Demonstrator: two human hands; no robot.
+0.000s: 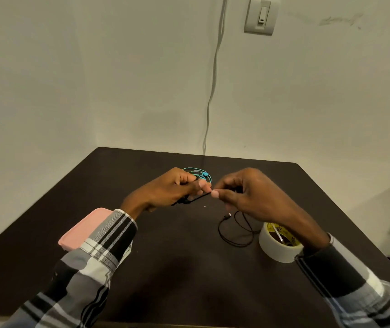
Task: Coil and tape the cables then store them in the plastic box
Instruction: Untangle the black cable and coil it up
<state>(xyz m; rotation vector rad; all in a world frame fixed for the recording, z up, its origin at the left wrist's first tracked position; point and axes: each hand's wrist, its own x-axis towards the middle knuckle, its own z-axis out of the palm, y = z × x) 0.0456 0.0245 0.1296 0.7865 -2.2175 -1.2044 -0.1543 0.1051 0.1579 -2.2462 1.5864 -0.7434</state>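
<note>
black cable (198,198): short stretch level between left hand (172,189) and right hand (250,195), both pinching it; slack loops on table (165,256) under right.

Both hands, left hand (172,188) and right hand (248,195), pinched a black cable (235,230) above the bench (165,268), beside the tape roll (276,245).

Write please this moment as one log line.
left hand: grips black cable | right hand: pinches it | tape roll: on table
</note>
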